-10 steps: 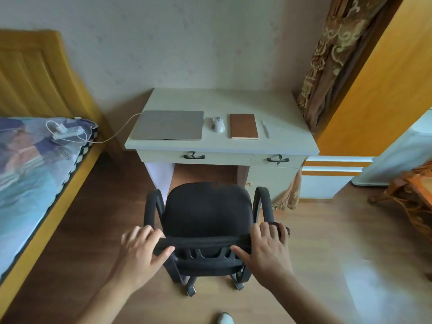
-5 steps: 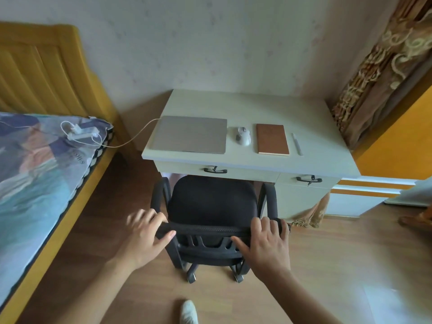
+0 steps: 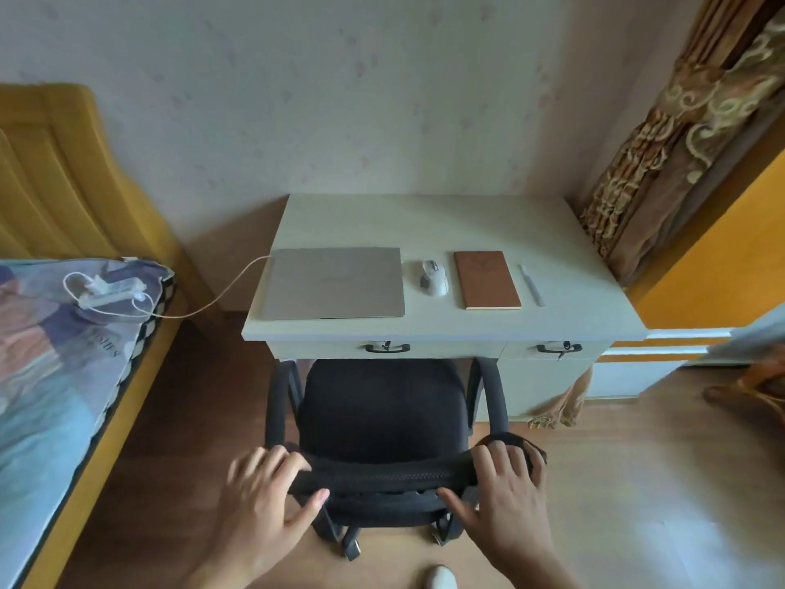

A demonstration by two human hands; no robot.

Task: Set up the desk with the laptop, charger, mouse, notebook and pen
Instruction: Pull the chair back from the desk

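Both hands' grip clamps the chair (image 3: 382, 418) back before the desk (image 3: 424, 223), bed (image 3: 51, 376) alongside.

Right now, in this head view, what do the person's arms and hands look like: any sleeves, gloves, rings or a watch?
Both the left hand and the right hand are bare: no gloves, no rings visible on the fingers. The forearms shown are bare too, with no sleeve, watch or wristband in frame. The left hand is slightly motion-blurred.
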